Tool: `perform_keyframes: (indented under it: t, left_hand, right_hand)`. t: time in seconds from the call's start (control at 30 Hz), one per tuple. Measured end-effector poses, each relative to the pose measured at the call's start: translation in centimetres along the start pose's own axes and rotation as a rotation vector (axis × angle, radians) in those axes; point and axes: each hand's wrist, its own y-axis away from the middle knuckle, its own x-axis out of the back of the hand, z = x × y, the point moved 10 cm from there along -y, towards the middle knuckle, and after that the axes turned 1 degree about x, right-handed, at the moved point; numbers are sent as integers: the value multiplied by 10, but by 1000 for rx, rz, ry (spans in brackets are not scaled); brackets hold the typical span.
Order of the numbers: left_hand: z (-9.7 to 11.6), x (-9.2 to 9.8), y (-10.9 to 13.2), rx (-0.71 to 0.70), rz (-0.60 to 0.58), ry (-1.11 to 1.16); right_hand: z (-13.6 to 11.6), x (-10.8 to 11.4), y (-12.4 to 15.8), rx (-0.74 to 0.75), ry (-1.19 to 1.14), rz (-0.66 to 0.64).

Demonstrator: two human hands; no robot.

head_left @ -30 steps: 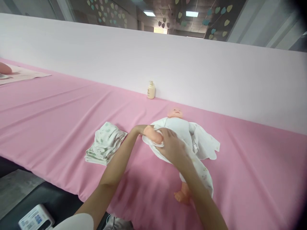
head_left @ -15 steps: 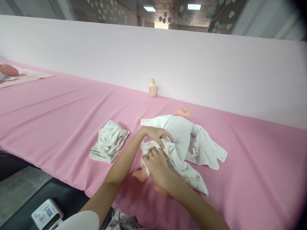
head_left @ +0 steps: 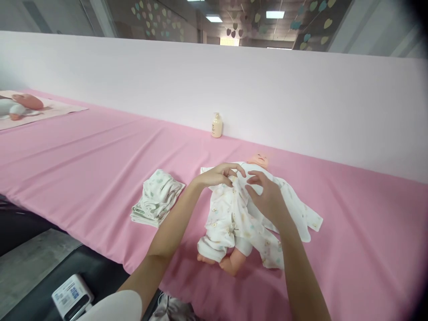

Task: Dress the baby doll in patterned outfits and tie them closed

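A baby doll (head_left: 258, 159) lies on its back on the pink table cover (head_left: 83, 151), head toward the white wall, feet toward me. It wears a white printed garment (head_left: 230, 214) that covers one leg. My left hand (head_left: 217, 174) pinches the garment's fabric at the doll's chest. Just to its right, my right hand (head_left: 265, 194) rests on the chest with fingers on the cloth. A loose flap of the garment (head_left: 306, 214) lies spread to the right.
A folded stack of printed baby clothes (head_left: 157, 198) sits left of the doll. A cream pump bottle (head_left: 216, 125) stands against the white wall. Another doll (head_left: 20, 106) lies on a mat at far left. A small device (head_left: 72, 296) sits below the table edge.
Both hands moved up from the doll's hip to its chest. The garment now lies drawn down over the doll's body and one leg.
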Motion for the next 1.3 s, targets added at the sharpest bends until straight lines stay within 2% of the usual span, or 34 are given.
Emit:
perform_keyframes:
  t: [0.03,0.1,0.13,0.17,0.27,0.37,0.47,0.53,0.6,0.7,0.8,0.9,1.0,1.07,1.13,1.2,1.3]
  left_hand:
    - [0,0,-1,3,16,45]
    - [-2,4,-2,8,60,111]
    - [-3,7,-2,9,87,124]
    - [-4,11,-1,7,117,123]
    - [-9,18,-1,39,179,119]
    - [-16,13,-1,129,157,153]
    - [-15,5,0,151,85,-58]
    - [-12,-2,2,143,-1,-270]
    - [-10,-5,4,125,-57,-388]
    - [-1,-5,5,56,-34,-393]
    - [1,-13,2,25,-67,-358]
    - [-8,-17,0,86,-91,-401]
    - [-20,-13,1,169,-107,-457]
    - [-25,-10,2,191,-124,-462]
    - [-24,-1,1,160,-63,-488]
    - [-17,8,-1,87,54,-519]
    - [-11,6,-1,14,146,-489]
  right_hand:
    - [7,-12,-5,17,-31,-81]
    - [14,-45,-9,70,-138,-337]
    - [16,-56,-9,92,-181,-426]
    - [19,-62,-10,105,-206,-454]
    - [28,-58,-19,71,-262,-331]
    - [37,-51,-25,-29,-491,-218]
    - [44,-47,-26,-127,-726,-160]
    - [42,-50,-24,-139,-726,-207]
    - [37,-55,-21,-108,-575,-302]
    - [38,-60,-15,-74,-327,-399]
    - [55,-66,-13,-159,-270,-466]
    - [68,-63,-18,-198,-372,-418]
    - [74,-57,-25,-203,-445,-347]
    - [77,-57,-25,-221,-435,-348]
    - [78,-61,-23,-229,-447,-385]
    - [77,-68,-20,-235,-533,-427]
    - [80,-78,-19,-266,-774,-419]
